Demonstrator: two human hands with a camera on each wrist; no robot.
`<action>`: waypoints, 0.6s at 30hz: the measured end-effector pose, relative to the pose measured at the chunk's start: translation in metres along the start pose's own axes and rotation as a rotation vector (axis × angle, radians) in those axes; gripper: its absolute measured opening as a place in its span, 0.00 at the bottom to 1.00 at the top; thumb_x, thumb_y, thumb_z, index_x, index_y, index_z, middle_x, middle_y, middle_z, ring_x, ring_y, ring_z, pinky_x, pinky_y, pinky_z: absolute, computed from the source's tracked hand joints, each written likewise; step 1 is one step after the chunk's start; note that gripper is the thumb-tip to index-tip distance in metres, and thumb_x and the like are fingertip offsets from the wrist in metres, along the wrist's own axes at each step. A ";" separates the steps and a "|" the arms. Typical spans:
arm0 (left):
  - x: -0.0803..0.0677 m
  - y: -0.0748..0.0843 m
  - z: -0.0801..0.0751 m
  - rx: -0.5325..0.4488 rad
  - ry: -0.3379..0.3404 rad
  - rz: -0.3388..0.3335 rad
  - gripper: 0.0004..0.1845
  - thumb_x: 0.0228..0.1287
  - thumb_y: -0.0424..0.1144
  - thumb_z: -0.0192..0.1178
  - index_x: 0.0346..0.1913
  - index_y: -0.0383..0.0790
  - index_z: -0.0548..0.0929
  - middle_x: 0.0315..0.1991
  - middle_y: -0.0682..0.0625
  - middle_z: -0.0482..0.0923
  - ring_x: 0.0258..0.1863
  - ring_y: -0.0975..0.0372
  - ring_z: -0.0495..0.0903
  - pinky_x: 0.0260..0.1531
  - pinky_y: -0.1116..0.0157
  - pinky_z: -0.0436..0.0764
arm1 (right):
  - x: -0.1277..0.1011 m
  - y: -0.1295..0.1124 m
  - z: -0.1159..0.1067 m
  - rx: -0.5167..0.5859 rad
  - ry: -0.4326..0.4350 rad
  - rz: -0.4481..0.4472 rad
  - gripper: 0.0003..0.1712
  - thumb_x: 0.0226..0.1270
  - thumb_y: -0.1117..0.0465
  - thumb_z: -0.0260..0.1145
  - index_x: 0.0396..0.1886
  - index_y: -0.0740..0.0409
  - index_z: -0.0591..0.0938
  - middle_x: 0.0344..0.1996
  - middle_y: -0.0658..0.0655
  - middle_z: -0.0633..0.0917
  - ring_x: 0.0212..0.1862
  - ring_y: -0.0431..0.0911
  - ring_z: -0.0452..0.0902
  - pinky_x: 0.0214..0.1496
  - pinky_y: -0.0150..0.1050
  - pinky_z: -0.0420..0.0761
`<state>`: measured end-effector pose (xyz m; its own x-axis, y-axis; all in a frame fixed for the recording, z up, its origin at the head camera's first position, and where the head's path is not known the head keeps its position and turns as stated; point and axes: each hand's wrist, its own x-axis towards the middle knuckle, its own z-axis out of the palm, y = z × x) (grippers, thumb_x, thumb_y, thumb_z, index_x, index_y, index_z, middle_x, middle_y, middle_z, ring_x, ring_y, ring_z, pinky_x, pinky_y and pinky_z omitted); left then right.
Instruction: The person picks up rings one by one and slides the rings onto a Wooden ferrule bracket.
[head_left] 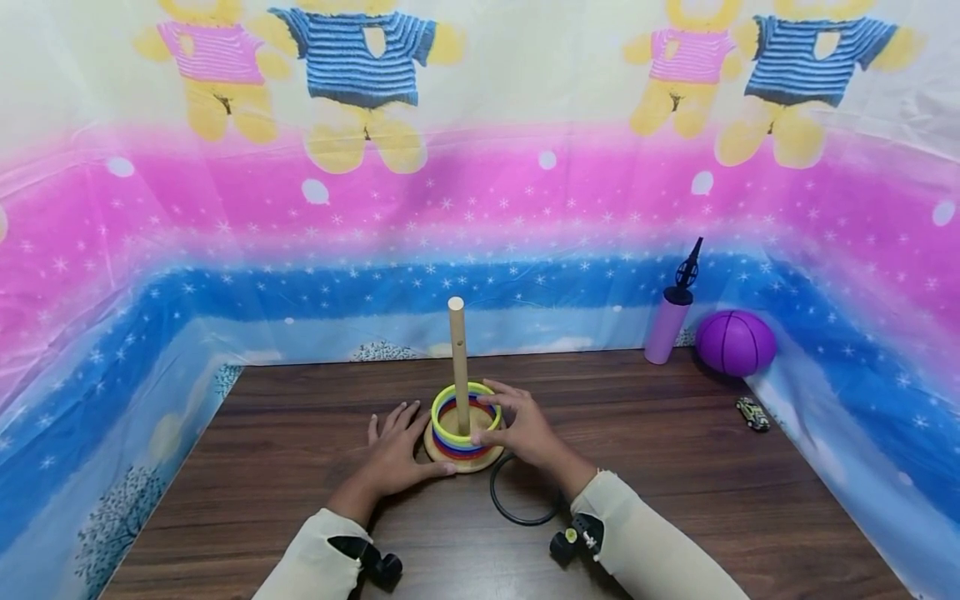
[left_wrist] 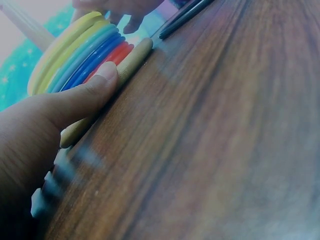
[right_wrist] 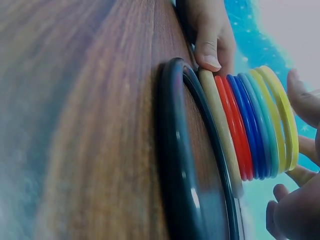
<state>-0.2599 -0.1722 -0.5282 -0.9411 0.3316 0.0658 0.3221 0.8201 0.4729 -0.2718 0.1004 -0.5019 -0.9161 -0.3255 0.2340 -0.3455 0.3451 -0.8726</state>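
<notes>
A wooden peg [head_left: 459,358] stands upright on a round wooden base [right_wrist: 220,115]. Around it is a stack of rings: red [right_wrist: 234,130], blue [right_wrist: 249,130] and teal [right_wrist: 264,125], with yellow ones on top. The uppermost yellow ring [right_wrist: 291,135] tilts slightly off the one below; my right hand [head_left: 528,429] pinches its near right rim, thumb and fingers apart along the edge. My left hand [head_left: 393,458] lies low on the left, fingers spread on the table and thumb against the base's front edge. A black ring [head_left: 525,523] lies flat beneath my right wrist.
Toward the back right of the brown table [head_left: 300,417] stand a purple hand pump [head_left: 666,329] and a purple ball [head_left: 737,343]. A small toy car [head_left: 752,414] is near the right edge. Printed cloth [head_left: 480,208] hangs around the back and sides.
</notes>
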 end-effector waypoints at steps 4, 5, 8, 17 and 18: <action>0.000 -0.001 0.000 -0.001 -0.002 0.001 0.59 0.60 0.73 0.74 0.86 0.45 0.66 0.87 0.35 0.58 0.88 0.36 0.50 0.80 0.23 0.38 | -0.001 -0.001 -0.001 0.014 0.003 -0.003 0.37 0.62 0.60 0.86 0.71 0.61 0.85 0.84 0.60 0.70 0.86 0.68 0.54 0.84 0.77 0.53; 0.000 -0.001 0.001 -0.002 -0.003 0.001 0.59 0.60 0.73 0.74 0.86 0.45 0.66 0.87 0.35 0.57 0.89 0.36 0.50 0.80 0.23 0.38 | -0.002 0.000 -0.002 0.013 0.005 -0.003 0.38 0.62 0.59 0.86 0.71 0.61 0.84 0.84 0.59 0.70 0.86 0.68 0.54 0.84 0.77 0.53; 0.000 0.000 0.001 -0.005 0.002 0.007 0.59 0.59 0.73 0.74 0.86 0.44 0.67 0.87 0.34 0.58 0.88 0.36 0.51 0.80 0.22 0.39 | -0.005 0.001 -0.005 -0.003 0.009 -0.008 0.37 0.64 0.59 0.85 0.72 0.61 0.84 0.84 0.59 0.71 0.86 0.68 0.56 0.82 0.77 0.56; 0.000 0.001 0.000 0.000 -0.001 -0.002 0.59 0.59 0.72 0.75 0.86 0.45 0.66 0.87 0.35 0.57 0.89 0.36 0.50 0.80 0.22 0.39 | -0.020 0.008 -0.022 -0.040 0.018 0.025 0.42 0.62 0.56 0.86 0.75 0.57 0.81 0.82 0.59 0.73 0.86 0.66 0.59 0.82 0.76 0.60; -0.001 0.002 -0.001 -0.001 0.003 0.000 0.59 0.59 0.72 0.75 0.86 0.44 0.66 0.87 0.35 0.58 0.88 0.36 0.51 0.80 0.22 0.39 | -0.022 0.008 -0.024 -0.043 0.015 0.031 0.43 0.63 0.56 0.86 0.76 0.58 0.80 0.82 0.59 0.73 0.86 0.65 0.60 0.83 0.75 0.60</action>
<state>-0.2588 -0.1713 -0.5269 -0.9412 0.3308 0.0681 0.3223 0.8196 0.4736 -0.2590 0.1318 -0.5036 -0.9294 -0.3010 0.2137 -0.3250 0.3928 -0.8603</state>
